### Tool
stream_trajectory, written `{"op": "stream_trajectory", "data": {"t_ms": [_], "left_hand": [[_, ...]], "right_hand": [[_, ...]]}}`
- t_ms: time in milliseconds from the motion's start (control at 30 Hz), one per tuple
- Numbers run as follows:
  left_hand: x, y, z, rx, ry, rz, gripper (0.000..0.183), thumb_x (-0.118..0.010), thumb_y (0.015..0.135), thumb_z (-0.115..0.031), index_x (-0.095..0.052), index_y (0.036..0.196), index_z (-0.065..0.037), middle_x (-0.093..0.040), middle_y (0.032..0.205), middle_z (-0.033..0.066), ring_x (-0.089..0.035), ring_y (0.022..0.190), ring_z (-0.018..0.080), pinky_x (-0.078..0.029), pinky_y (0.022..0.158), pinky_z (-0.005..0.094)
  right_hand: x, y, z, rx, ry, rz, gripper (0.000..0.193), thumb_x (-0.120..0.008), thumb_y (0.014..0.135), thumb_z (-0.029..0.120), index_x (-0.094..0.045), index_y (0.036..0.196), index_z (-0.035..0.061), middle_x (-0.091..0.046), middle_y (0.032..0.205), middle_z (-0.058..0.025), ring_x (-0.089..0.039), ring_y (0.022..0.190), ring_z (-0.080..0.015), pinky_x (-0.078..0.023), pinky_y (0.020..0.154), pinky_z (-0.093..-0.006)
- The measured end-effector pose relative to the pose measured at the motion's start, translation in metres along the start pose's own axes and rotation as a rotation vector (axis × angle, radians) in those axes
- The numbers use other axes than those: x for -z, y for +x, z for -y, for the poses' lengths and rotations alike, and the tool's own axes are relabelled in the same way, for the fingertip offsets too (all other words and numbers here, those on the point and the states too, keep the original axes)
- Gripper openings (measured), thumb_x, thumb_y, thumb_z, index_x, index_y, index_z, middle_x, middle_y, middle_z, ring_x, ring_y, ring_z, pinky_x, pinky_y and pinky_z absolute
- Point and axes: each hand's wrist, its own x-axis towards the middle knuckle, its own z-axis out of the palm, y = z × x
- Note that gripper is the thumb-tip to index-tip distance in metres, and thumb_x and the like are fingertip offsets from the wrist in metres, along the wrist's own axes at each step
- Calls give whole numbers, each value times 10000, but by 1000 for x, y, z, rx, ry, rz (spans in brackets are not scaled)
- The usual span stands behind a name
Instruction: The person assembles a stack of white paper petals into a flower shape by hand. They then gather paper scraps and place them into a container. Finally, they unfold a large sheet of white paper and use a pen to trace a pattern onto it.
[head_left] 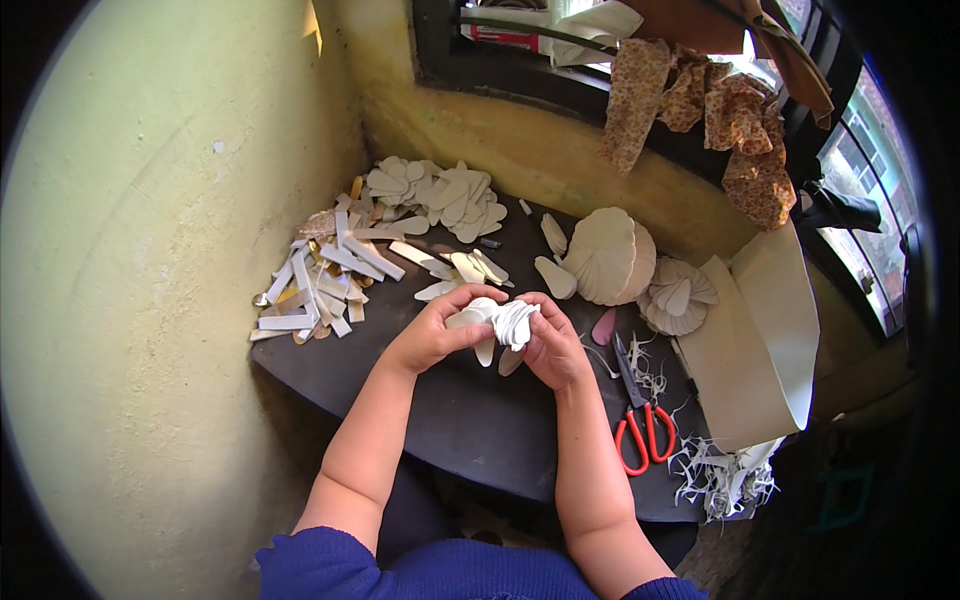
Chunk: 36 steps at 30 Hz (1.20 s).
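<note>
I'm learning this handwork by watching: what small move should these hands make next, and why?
Probably evening up the white pieces with the fingertips: the left hand and right hand both grip them, yet a few tips hang down unevenly below the bunch. The scissors lie unheld.

This side of the petal stack [515, 325], the worktop [460, 415] leaves room to pass; a strip heap [325, 285] blocks the left, a petal pile [460, 205] the back, scissors [637, 405] and a folded sheet [745, 340] the right.
</note>
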Motion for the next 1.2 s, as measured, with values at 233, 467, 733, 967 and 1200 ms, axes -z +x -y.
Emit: {"op": "stream_trajectory", "data": {"t_ms": [233, 467, 733, 967, 1200], "left_hand": [[8, -2, 10, 72, -91, 10, 314, -678, 796, -127, -586, 1078, -23, -623, 942, 15, -588, 853, 86, -466, 763, 234], [13, -3, 5, 135, -192, 89, 194, -658, 813, -79, -618, 996, -25, -634, 873, 26, -603, 790, 97, -474, 666, 227], [20, -1, 4, 140, -91, -11, 209, -657, 807, -53, -609, 1008, -17, -626, 919, 37, -592, 811, 98, -476, 696, 231], [11, 6, 18, -175, 126, -75, 72, -578, 820, 40, -583, 857, -21, -528, 945, 24, -580, 810, 113, -462, 704, 222], [-1, 7, 23, -196, 315, -217, 110, -581, 799, 65, -602, 881, -6, -566, 978, 38, -590, 823, 106, -473, 721, 237]], "right_hand": [[-5, -2, -3, -19, 68, 46, 348, -614, 884, 269, -498, 1144, 69, -615, 995, -58, -622, 865, -174, -512, 687, -283], [2, -2, -10, -66, 138, 126, 351, -612, 879, 276, -514, 1141, 64, -635, 955, -54, -638, 767, -161, -522, 607, -275], [0, -2, -8, -70, 179, 155, 363, -651, 852, 257, -521, 1133, 67, -629, 962, -63, -636, 827, -174, -523, 651, -286], [-4, 1, 0, 94, 42, -34, 311, -642, 859, 125, -550, 1152, 69, -611, 1022, -33, -588, 901, -124, -463, 697, -242], [-4, 2, 1, 116, -41, -71, 339, -648, 852, 104, -555, 1175, 60, -602, 1008, -20, -539, 842, -90, -419, 680, -231]]}}
